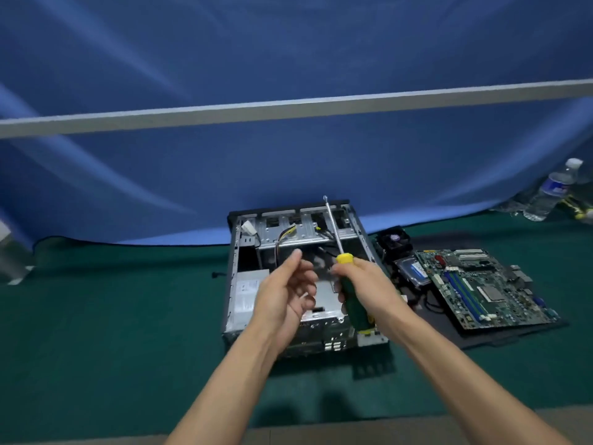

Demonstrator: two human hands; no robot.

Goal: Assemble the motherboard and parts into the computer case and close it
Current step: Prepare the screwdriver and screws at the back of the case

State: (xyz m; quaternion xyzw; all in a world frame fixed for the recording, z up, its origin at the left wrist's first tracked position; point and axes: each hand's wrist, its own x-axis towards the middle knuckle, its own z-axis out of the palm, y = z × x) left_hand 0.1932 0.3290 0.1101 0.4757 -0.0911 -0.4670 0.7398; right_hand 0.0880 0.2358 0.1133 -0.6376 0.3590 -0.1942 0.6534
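An open computer case point(234, 252) lies flat on the green table, its power supply point(247, 295) at the left and loose wires at the back. My right hand point(362, 284) grips a screwdriver point(353, 308) with a green and yellow handle, its shaft pointing up and away over the case. My left hand point(285, 293) hovers above the case with relaxed fingers and holds nothing. To the right of the case, the motherboard point(481, 284) lies on a black mat, with a hard drive point(414, 271) and a cooler fan point(393, 240) beside it.
A blue cloth hangs behind the table, crossed by a grey bar point(288, 109). A plastic water bottle point(552, 191) stands at the far right. A pale object point(9, 252) sits at the left edge. Green table surface point(112, 316) spreads left and in front of the case.
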